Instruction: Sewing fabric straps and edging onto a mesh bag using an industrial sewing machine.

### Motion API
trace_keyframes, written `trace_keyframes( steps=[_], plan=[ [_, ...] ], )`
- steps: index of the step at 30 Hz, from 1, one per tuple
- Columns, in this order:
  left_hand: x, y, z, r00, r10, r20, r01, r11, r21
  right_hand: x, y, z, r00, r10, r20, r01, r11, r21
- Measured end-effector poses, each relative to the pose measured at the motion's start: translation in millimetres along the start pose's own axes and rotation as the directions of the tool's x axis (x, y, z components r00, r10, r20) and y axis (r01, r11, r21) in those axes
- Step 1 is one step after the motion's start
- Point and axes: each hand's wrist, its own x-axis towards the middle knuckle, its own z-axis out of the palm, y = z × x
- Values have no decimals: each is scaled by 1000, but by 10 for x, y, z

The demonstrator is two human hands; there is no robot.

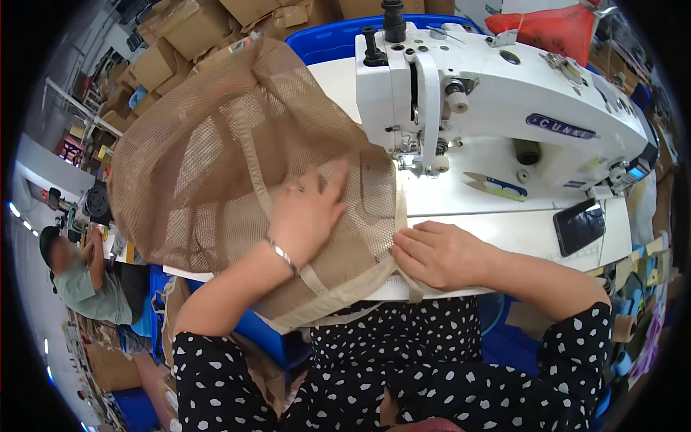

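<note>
A large tan mesh bag (223, 194) with beige fabric straps and bound edges is spread over the left of the sewing table. My left hand (306, 216) lies on the mesh with its fingers apart. At the bag's right corner, my right hand (440, 253) pinches the beige binding (401, 209) between closed fingers. That bound edge runs up to the needle and presser foot of a white sewing machine (497, 108). Whether the edge lies under the foot is hard to make out.
Yellow-handled thread snips (504, 189) and a small bobbin (522, 174) lie on the machine bed. A black phone (579, 227) rests at the right. Behind are a blue bin (317, 42) and cardboard boxes (191, 29). A person (93, 281) sits at far left.
</note>
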Motion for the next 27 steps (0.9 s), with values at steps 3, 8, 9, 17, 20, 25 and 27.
trace_keyframes(
  steps=[3,8,9,17,20,25,27],
  plan=[
    [-82,182,12,867,487,-107,-475,872,121,-25,43,0,997,-31,-65,31,1000,0],
    [-47,358,50,782,615,-101,-620,785,-16,-52,10,-8,998,18,-67,-15,999,37],
    [-45,362,58,784,613,-103,-618,786,-24,-56,10,-9,996,42,-81,-37,998,52],
    [-8,317,77,773,621,-129,-626,780,-1,-55,37,14,994,75,-82,-68,994,84],
    [57,284,45,770,625,-130,-631,776,-9,-53,37,22,991,102,-81,-95,991,91],
    [137,246,-20,747,655,-114,-661,751,-13,-52,39,35,983,161,-91,-151,982,112],
    [163,242,-37,735,670,-106,-676,737,-24,-51,38,45,972,221,-80,-208,968,141]
  ],
)
